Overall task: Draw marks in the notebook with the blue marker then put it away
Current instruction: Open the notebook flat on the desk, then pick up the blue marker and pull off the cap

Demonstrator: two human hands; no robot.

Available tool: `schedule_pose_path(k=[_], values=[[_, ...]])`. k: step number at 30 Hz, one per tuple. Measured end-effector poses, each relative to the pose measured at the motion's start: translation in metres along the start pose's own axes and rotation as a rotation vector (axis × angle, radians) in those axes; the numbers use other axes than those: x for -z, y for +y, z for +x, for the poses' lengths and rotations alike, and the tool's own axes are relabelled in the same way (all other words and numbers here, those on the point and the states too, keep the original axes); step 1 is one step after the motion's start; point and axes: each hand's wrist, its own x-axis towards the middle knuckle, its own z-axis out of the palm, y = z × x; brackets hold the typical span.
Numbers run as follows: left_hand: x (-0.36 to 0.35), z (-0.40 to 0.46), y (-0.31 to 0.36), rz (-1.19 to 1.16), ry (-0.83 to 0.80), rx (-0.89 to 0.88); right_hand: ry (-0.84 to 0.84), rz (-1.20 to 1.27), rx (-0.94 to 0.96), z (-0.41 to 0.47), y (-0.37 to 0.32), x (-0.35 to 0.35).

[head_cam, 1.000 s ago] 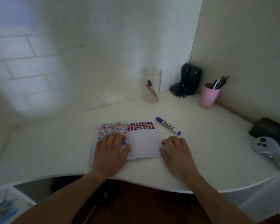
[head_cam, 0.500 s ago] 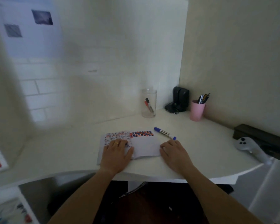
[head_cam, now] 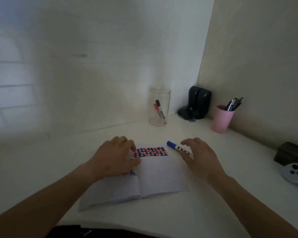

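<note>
From the head view, no brand or readable writing shows anywhere. The blue marker (head_cam: pixel 178 148) has a white barrel with a row of small dark blocks along it, too small to read. The right page of the open notebook (head_cam: pixel 159 176) carries a band of red, blue and black marks across its top; they form a repeating pattern, not letters.

The marker lies capped on the white bench (head_cam: pixel 239 162), just beyond the notebook's upper right corner, blue cap pointing to the far left. The right hand (head_cam: pixel 199 157) hovers over its white end with fingers spread and loosely curved, gripping nothing; whether a fingertip touches the barrel I cannot tell. The left hand (head_cam: pixel 116 157) rests on the left page, fingers bent down onto the paper beside the coloured band, a gold ring on one finger, also holding nothing.

The bench is a pale curved top set into a corner. A clear jar (head_cam: pixel 159 107) near the back wall holds a red-capped and a black-capped marker, both leaning. A pair of black speakers (head_cam: pixel 199 102) stands in the corner, with a pink cup (head_cam: pixel 221 119) of pens to their right. At the right edge lie a dark box (head_cam: pixel 292 153) and a grey game controller (head_cam: pixel 295 174). The left wall is white painted brick, the right wall plain beige; the light is dim.
</note>
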Motion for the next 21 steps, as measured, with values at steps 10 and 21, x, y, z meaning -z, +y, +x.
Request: schedule_pose_path(k=[10, 21], values=[[-0.017, 0.049, -0.021, -0.053, -0.181, -0.147, 0.126, 0.148, -0.101, 0.051, -0.008, -0.017], [-0.024, 0.064, -0.038, -0.247, 0.063, -0.087, -0.071, 1.23, -0.291, 0.058, -0.059, -0.023]])
